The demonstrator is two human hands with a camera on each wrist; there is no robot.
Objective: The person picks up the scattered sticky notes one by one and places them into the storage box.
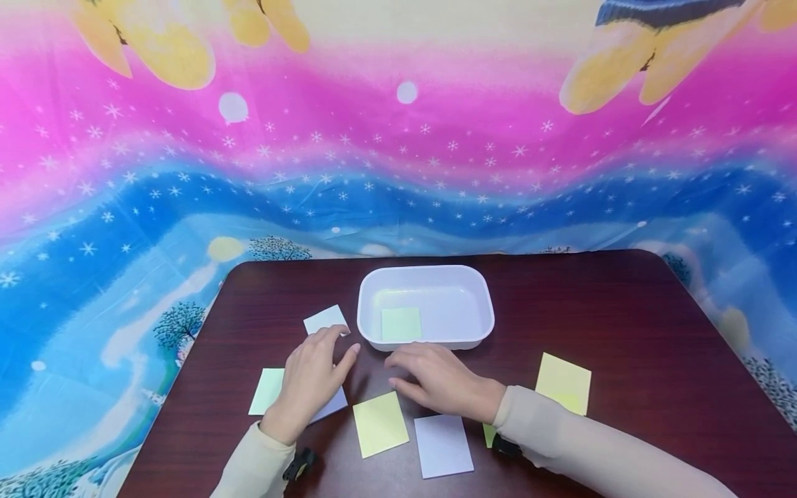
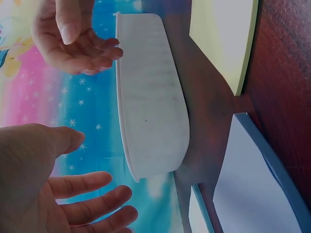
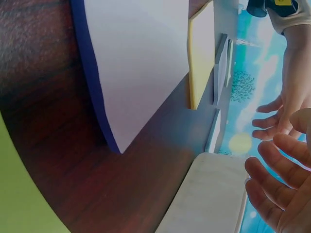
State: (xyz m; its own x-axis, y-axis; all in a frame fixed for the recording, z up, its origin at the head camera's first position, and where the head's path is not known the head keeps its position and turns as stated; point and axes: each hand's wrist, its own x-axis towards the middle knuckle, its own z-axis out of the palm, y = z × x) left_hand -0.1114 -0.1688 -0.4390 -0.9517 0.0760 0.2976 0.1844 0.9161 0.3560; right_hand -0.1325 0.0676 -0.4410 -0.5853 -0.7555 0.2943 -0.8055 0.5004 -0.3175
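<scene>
My left hand (image 1: 311,377) hovers over the table left of a white plastic tub (image 1: 457,315), fingers relaxed and holding nothing. Below it are a lavender sticky-note pad (image 1: 335,406), partly hidden, and a pale green pad (image 1: 266,391). A whitish pad (image 1: 325,319) lies beyond its fingertips. In front of the tub's near wall is my right hand (image 1: 442,377), also holding nothing, its fingers loosely bent. A light green pad (image 1: 400,324) lies inside the tub. Nearer me are a yellow pad (image 1: 381,423) and another lavender pad (image 1: 444,446).
To the right, a yellow pad (image 1: 563,377) lies beside my sleeve. A green pad (image 1: 488,435) shows partly under my right wrist. The dark wooden table (image 1: 579,297) ends at a patterned cloth backdrop (image 1: 373,152).
</scene>
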